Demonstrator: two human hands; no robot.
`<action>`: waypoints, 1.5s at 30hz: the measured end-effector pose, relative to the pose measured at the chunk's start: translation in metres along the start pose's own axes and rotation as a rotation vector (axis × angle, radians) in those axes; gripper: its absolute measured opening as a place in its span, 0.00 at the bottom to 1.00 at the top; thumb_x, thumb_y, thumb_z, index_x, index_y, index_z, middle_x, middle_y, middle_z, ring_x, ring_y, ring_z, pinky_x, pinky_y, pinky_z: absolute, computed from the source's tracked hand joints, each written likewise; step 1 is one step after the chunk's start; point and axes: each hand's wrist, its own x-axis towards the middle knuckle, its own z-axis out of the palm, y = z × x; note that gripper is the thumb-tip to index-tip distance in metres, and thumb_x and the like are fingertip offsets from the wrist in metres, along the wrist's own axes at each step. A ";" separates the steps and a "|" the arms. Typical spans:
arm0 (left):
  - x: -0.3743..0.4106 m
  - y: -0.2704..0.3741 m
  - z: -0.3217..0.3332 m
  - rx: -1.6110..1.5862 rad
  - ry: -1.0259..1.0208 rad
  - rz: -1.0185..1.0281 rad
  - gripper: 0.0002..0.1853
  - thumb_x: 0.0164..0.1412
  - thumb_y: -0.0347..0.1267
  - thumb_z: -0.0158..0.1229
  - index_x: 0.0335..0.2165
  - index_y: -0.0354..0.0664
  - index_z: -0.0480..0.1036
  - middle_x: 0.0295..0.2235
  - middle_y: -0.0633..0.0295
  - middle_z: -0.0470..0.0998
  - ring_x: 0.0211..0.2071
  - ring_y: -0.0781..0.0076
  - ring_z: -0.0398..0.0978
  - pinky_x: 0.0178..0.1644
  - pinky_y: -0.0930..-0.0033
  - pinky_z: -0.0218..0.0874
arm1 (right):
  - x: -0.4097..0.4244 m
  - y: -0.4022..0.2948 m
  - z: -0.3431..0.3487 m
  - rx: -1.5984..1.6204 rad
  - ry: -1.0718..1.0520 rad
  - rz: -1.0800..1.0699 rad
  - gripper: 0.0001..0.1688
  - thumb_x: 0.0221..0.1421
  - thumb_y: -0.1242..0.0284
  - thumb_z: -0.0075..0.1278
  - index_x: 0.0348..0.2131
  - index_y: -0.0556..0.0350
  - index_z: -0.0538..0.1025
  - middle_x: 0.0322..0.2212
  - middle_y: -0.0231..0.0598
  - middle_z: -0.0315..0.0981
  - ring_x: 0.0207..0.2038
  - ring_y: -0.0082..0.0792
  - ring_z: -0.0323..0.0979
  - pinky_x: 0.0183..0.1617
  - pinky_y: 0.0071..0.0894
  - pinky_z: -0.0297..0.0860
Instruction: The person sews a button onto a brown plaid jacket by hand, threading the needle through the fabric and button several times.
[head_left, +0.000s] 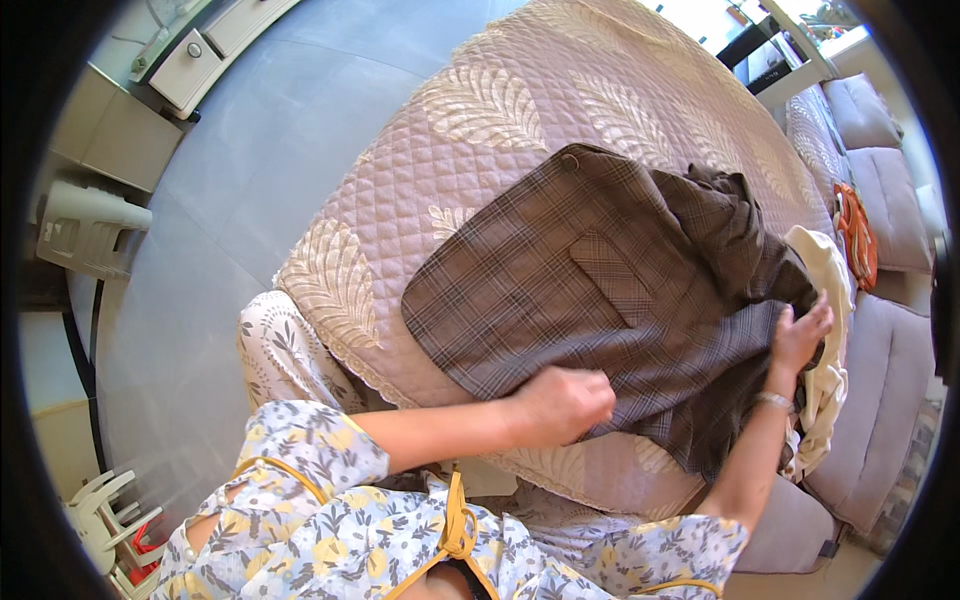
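A brown plaid tailored jacket (540, 247) lies spread on the quilted bedspread (390, 187), its flap pocket (611, 277) facing up. One button shows near its far edge. The upper part of the jacket is bunched towards the right. My left hand (562, 405), slightly blurred, is curled over the jacket's near edge; its fingertips are hidden, so any cloth inside it cannot be seen. At the jacket's right end, my right hand (802, 334) rests against the dark fabric, thumb and fingers apart. How firmly it grips there is unclear. Cream cloth (821, 262) lies just beyond that hand.
Grey cushions (874, 405) line the right side, with an orange item (855, 236) beside them. Grey floor (217, 180) runs along the left. A pale plastic stool (90, 229) and a white drawer cabinet (187, 71) stand there. White plastic chairs (109, 517) are at lower left.
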 end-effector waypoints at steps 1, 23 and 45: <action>0.001 -0.003 -0.019 0.131 0.064 -0.025 0.04 0.54 0.29 0.58 0.25 0.44 0.70 0.25 0.61 0.74 0.29 0.63 0.74 0.31 0.62 0.65 | -0.016 -0.033 -0.023 0.206 -0.003 -0.032 0.38 0.52 0.75 0.55 0.60 0.56 0.59 0.55 0.57 0.55 0.54 0.56 0.61 0.59 0.45 0.61; -0.032 -0.067 -0.175 0.798 0.298 -0.341 0.07 0.59 0.32 0.54 0.30 0.38 0.70 0.33 0.49 0.73 0.32 0.45 0.74 0.36 0.51 0.67 | -0.187 -0.127 -0.162 0.455 -0.196 -0.168 0.23 0.36 0.82 0.50 0.38 0.53 0.73 0.31 0.40 0.72 0.37 0.45 0.69 0.42 0.42 0.65; -0.083 -0.003 -0.116 0.559 0.322 -0.105 0.03 0.53 0.27 0.57 0.28 0.40 0.72 0.34 0.58 0.76 0.37 0.55 0.73 0.43 0.58 0.66 | -0.251 -0.163 -0.197 0.787 -0.366 0.176 0.04 0.50 0.79 0.54 0.30 0.56 0.77 0.26 0.43 0.74 0.29 0.45 0.73 0.34 0.37 0.70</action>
